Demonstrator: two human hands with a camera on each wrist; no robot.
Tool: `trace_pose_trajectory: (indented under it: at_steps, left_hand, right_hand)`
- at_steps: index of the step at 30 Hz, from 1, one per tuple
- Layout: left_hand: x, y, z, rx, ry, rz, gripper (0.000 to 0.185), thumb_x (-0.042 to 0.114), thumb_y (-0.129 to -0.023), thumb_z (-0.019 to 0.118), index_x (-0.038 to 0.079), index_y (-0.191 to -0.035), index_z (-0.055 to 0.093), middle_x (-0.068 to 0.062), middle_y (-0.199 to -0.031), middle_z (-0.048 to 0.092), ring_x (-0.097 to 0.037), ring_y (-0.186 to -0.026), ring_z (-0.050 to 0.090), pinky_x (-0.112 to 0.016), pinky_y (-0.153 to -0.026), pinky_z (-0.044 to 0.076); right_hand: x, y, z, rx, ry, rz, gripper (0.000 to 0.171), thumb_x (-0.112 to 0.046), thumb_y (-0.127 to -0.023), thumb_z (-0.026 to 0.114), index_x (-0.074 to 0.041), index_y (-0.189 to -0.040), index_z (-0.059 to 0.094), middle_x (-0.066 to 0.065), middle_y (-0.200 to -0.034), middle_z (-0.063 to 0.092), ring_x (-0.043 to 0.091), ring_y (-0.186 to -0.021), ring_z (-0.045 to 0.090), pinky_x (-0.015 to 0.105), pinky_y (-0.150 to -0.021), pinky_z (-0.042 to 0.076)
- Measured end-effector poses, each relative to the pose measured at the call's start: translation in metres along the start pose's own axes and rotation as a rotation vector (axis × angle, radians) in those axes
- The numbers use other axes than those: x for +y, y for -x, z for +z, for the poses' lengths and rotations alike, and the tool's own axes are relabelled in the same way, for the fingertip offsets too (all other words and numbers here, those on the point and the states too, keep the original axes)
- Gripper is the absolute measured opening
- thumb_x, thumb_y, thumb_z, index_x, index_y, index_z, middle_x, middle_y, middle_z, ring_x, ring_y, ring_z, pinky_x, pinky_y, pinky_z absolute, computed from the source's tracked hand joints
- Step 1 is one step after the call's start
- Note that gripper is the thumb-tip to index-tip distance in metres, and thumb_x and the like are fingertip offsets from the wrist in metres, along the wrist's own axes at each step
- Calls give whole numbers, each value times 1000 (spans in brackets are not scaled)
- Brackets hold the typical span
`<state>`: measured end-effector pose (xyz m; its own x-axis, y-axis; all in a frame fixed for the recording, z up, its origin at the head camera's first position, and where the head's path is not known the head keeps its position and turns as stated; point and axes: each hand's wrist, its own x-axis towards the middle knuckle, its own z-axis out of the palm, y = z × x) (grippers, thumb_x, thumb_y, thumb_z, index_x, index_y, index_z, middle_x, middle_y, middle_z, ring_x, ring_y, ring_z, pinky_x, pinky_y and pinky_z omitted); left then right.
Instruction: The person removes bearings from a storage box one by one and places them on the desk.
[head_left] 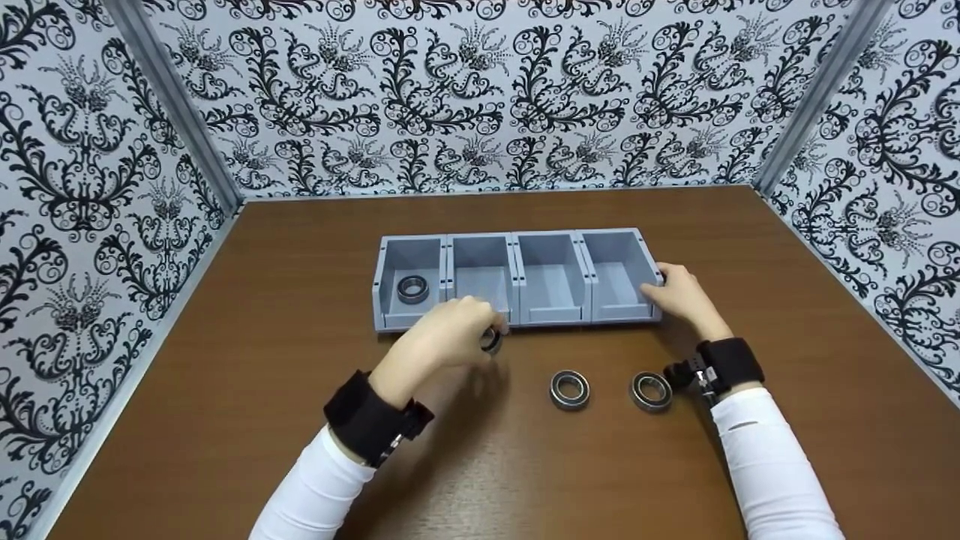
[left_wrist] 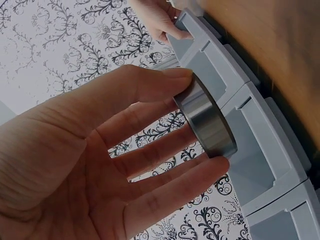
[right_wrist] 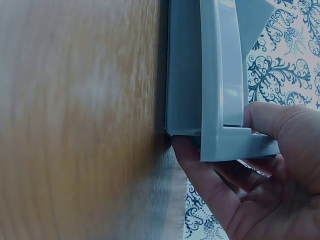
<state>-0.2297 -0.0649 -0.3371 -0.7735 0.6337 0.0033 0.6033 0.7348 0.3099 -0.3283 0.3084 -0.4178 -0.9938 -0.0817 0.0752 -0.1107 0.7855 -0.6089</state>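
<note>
My left hand [head_left: 450, 334] pinches a ball bearing [left_wrist: 210, 122] between thumb and fingertips, just in front of the second compartment from the left of a row of grey bins [head_left: 555, 315]. In the left wrist view the bearing's smooth steel outer ring is side-on. At the row's right end, my right hand [head_left: 684, 298] grips the wall of the last bin [right_wrist: 212, 100], its thumb over the edge and fingers on the outside. A second bearing [head_left: 412, 289] lies flat inside the leftmost bin. The other three bins hold nothing visible.
Two more bearings lie on the brown table [head_left: 247, 360]: one bearing [head_left: 570, 390] in front of the bins, another bearing [head_left: 651, 391] near the right wrist strap [head_left: 729, 366]. Patterned walls [head_left: 480, 97] enclose the table at the back and both sides.
</note>
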Motion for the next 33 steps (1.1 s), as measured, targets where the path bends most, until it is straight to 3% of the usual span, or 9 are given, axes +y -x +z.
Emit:
trace_pose_trajectory:
  at_steps: [8,13,19,33]
  left_hand:
    - [2,4,6,-13,-10,-3,37,4,-80,82,6,-116,76,-15,-115,76,-36,-105,72,-50,-90,58]
    - [2,6,10,-17,-34,21,35,2,-79,78,7,-113,77,-12,-111,77,-33,-99,72,-48,-85,59]
    - [1,8,15,-20,-50,32,33,2,-79,78,9,-111,77,-11,-112,76,-31,-104,71,-47,-85,59]
    - [2,14,31,-11,-94,48,23,4,-73,79,12,-94,74,-7,-95,71,-26,-88,71,-41,-70,58]
  right_hand:
    - [-1,0,-1,-8,-5,8,48,-13,-94,60,15,-133,55,36,-119,68,39,-101,69,28,-78,50]
    - [-1,0,0,-8,-2,8,48,-12,-93,60,14,-133,56,35,-119,68,37,-100,69,29,-78,50]
    - [-1,-1,0,-4,2,10,48,-12,-92,59,13,-133,57,34,-118,69,35,-98,69,29,-77,50]
    - [0,-2,-1,-21,0,24,50,-13,-94,60,14,-135,54,36,-120,67,36,-100,69,30,-78,51]
